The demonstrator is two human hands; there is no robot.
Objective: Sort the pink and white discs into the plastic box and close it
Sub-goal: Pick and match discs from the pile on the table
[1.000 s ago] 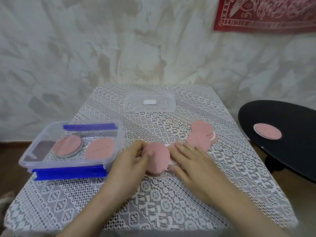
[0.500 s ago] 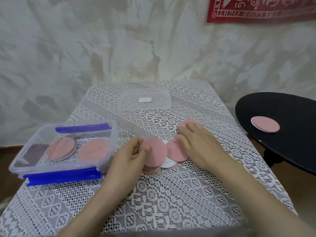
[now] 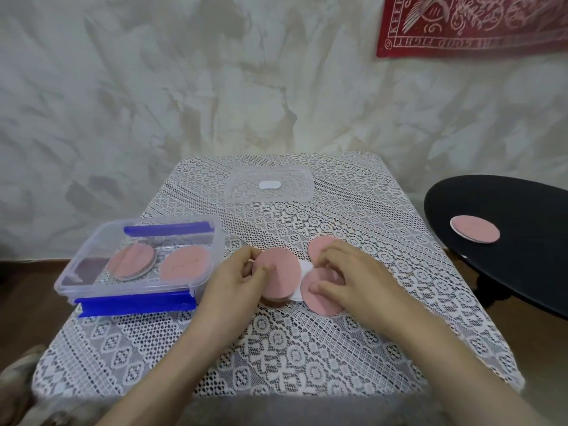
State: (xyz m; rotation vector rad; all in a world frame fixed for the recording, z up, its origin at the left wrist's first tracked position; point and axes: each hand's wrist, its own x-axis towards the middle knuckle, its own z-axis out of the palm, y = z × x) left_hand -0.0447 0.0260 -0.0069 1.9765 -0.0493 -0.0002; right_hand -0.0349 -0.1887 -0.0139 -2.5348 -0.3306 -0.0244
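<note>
A clear plastic box (image 3: 92, 262) with blue clips stands open at the table's left, holding a stack of pink discs (image 3: 132, 264) and a single pink disc (image 3: 184, 265). My left hand (image 3: 236, 281) grips a small stack of pink discs (image 3: 282, 276) at the table's middle, thumb on top. My right hand (image 3: 353, 281) pinches another pink disc (image 3: 319, 298) beside it, thumb on its face. A white disc (image 3: 304, 267) peeks out between them, and one more pink disc (image 3: 319, 245) lies behind my right fingers. The clear lid (image 3: 270, 186) lies flat at the back.
A white lace cloth (image 3: 292, 348) covers the table. To the right stands a black round side table (image 3: 507, 250) with a pink-and-white disc (image 3: 475, 232) on it. A marbled wall rises just behind the table.
My right hand came back from the far discs toward my left hand and now pinches a pink disc beside the stack. The left hand has kept its hold on the stack.
</note>
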